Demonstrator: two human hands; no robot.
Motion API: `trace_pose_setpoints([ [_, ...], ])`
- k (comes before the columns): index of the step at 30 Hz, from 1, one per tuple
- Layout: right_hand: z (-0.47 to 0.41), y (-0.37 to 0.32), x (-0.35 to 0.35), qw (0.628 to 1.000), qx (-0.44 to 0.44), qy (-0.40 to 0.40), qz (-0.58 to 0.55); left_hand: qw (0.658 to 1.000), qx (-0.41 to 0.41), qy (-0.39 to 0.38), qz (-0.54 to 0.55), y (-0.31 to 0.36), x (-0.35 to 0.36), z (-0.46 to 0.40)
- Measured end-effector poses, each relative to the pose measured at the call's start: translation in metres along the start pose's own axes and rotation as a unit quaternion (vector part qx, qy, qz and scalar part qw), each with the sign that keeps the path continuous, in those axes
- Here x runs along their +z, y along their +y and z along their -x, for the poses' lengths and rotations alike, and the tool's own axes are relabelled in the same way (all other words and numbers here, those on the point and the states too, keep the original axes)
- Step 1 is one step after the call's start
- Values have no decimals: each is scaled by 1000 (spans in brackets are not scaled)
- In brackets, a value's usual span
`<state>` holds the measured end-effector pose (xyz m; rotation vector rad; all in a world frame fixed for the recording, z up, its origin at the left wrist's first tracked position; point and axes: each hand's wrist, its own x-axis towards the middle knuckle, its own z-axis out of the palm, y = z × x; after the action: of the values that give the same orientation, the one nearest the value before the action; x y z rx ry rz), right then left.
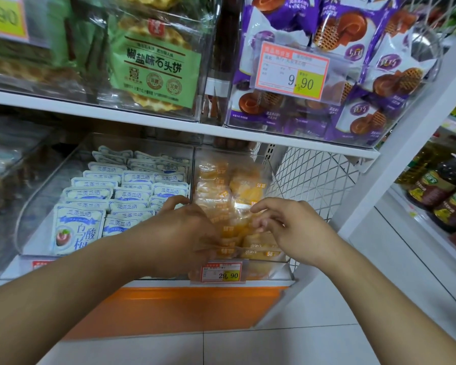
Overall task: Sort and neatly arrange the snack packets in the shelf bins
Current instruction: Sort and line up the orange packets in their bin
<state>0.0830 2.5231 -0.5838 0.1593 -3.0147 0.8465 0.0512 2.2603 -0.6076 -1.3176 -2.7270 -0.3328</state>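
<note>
Spillage is the risk: the left hand (pixel 181 227) reaches among yellow packets (pixel 244 185) in the right-hand bin (pixel 270 164), its grip hidden, the right hand (pixel 284 225) hovers loosely curled and empty, and a snag could tip packets over the front.

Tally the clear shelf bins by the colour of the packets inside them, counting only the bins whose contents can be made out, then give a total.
Green waffle-biscuit packets: 1 bin
Purple packets: 1 bin
White-and-blue packets: 1 bin
Orange-yellow packets: 1 bin; both hands, left and right, are at this one
Total: 4 bins
</note>
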Motion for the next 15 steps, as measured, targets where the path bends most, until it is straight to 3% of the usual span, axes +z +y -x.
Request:
trace_pose_setpoints([
  [7, -12, 0, 2, 998, 2, 35, 57, 999, -20, -25, 42, -1, 1, -2],
  [15, -21, -3, 5, 986, 15, -70, 152, 997, -26, -24, 65, -1, -3, -6],
])
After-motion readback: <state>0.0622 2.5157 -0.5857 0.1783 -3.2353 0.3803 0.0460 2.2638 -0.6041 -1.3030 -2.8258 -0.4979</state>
